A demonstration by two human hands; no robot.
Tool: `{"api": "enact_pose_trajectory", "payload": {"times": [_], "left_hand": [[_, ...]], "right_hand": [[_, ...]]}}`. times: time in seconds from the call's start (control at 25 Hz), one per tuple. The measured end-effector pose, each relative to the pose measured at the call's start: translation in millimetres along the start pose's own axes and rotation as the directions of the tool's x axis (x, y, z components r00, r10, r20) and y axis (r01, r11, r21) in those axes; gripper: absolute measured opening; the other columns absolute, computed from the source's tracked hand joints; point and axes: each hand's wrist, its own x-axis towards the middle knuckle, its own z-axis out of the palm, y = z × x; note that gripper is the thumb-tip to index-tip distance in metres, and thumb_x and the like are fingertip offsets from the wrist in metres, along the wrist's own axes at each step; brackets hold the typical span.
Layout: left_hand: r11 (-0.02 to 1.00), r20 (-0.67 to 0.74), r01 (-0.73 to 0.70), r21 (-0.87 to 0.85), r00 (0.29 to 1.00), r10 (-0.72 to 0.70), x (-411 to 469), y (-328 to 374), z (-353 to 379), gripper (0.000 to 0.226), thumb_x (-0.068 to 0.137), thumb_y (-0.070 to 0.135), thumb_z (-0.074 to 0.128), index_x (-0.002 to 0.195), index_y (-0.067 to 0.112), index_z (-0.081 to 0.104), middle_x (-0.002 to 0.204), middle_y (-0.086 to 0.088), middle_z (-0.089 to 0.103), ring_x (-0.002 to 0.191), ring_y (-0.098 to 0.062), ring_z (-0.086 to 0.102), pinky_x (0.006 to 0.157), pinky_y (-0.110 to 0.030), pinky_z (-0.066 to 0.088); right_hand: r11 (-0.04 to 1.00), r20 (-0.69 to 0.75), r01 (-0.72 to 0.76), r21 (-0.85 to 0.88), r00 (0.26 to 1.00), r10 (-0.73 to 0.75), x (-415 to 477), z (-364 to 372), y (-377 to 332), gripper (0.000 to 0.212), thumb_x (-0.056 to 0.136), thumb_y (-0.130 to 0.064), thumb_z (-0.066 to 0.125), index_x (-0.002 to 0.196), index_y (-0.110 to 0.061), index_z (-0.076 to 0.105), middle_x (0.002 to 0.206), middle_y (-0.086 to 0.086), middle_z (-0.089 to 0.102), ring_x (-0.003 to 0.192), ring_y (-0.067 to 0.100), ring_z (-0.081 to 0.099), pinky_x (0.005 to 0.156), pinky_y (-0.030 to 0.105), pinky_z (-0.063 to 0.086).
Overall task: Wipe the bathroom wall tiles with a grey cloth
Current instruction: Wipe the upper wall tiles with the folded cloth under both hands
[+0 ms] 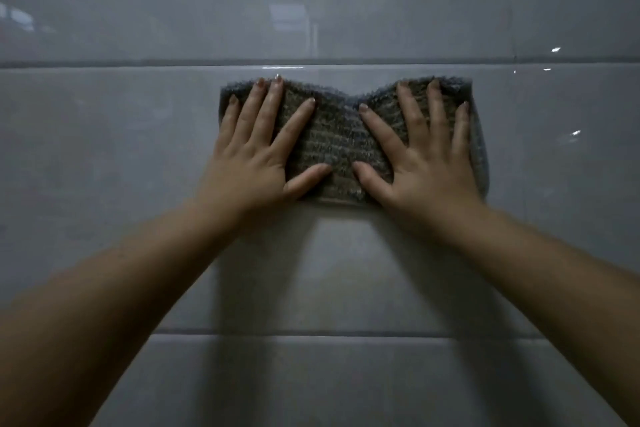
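A folded grey cloth [341, 142] lies flat against the glossy pale grey wall tiles [104, 156], just below a horizontal grout line. My left hand [258, 152] presses its left half with fingers spread and straight. On the right half my right hand [427, 152] presses the same way, fingers splayed upward. The two thumbs point toward each other near the cloth's lower middle. The cloth's top edge dips between the hands, and its right edge shows past my right little finger.
A grout line [138, 63] runs across the wall above the cloth, and another grout line [329, 334] runs below my forearms. The upper tile [311, 10] carries faint reflections. Small bright glints [556, 49] sit at the right.
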Motion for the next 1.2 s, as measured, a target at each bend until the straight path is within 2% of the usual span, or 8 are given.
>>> {"api": "enact_pose_trajectory", "payload": {"times": [0.08,0.16,0.28,0.52,0.8,0.96,1.2], "left_hand": [[0.998,-0.009,0.07,0.005,0.998,-0.069,12,8,-1,0.081,0.09,0.074,0.022,0.155,0.026,0.022,0.163,-0.015,0.015,0.151,-0.032,0.01,0.121,-0.049,0.004],[0.998,-0.003,0.066,0.009,0.998,-0.066,2,22,1,0.08,0.092,0.072,0.022,0.155,0.024,0.022,0.163,-0.016,0.014,0.151,-0.033,0.009,0.121,-0.051,0.005],[1.0,0.03,0.013,0.009,0.999,-0.013,-42,51,1,0.077,0.095,0.069,0.021,0.156,0.022,0.019,0.163,-0.016,0.012,0.151,-0.033,0.007,0.121,-0.054,0.008],[0.995,0.122,0.077,0.064,0.989,-0.084,-89,136,3,0.077,0.097,0.068,0.022,0.157,0.022,0.009,0.165,-0.014,0.004,0.152,-0.031,0.002,0.119,-0.053,0.011],[0.982,0.141,0.154,0.112,0.975,-0.169,-44,172,2,0.074,0.097,0.069,0.017,0.156,0.028,-0.001,0.165,-0.011,0.0,0.152,-0.027,-0.004,0.121,-0.049,0.004],[0.976,0.145,0.192,0.103,0.968,-0.206,-31,179,4,0.071,0.097,0.068,0.014,0.154,0.033,-0.009,0.165,-0.008,-0.002,0.152,-0.024,-0.006,0.122,-0.052,0.006],[0.986,0.131,0.155,0.068,0.978,-0.163,-38,175,5,0.07,0.098,0.066,0.015,0.155,0.028,0.0,0.165,-0.009,0.0,0.152,-0.023,-0.006,0.122,-0.048,0.003]], "right_hand": [[0.999,-0.001,-0.051,-0.003,0.999,0.051,7,0,0,0.071,0.086,-0.066,0.024,0.151,-0.038,0.022,0.162,0.01,0.008,0.148,0.038,0.0,0.114,0.062,-0.004],[1.0,-0.042,-0.028,0.012,0.999,0.029,-5,3,-2,0.068,0.088,-0.062,0.027,0.15,-0.034,0.028,0.161,0.013,0.015,0.147,0.041,0.006,0.114,0.065,0.001],[0.995,-0.081,0.083,0.052,0.994,-0.078,-45,6,1,0.065,0.089,-0.057,0.034,0.148,-0.03,0.035,0.158,0.016,0.023,0.145,0.044,0.014,0.112,0.068,0.009],[0.96,-0.135,0.259,0.109,0.96,-0.244,-118,9,37,0.06,0.088,-0.046,0.041,0.143,-0.024,0.044,0.157,0.016,0.027,0.144,0.044,0.018,0.111,0.068,0.015],[0.946,-0.224,0.281,0.163,0.944,-0.242,-95,8,91,0.059,0.089,-0.042,0.039,0.143,-0.022,0.043,0.155,0.018,0.029,0.144,0.045,0.018,0.113,0.067,0.009],[0.949,-0.255,0.254,0.186,0.946,-0.203,-88,9,96,0.059,0.088,-0.039,0.04,0.143,-0.019,0.046,0.155,0.019,0.029,0.144,0.046,0.017,0.114,0.066,0.004],[0.969,-0.23,0.198,0.15,0.96,-0.161,-93,11,89,0.061,0.089,-0.041,0.037,0.145,-0.019,0.042,0.156,0.02,0.026,0.144,0.047,0.014,0.114,0.066,0.001]]}}
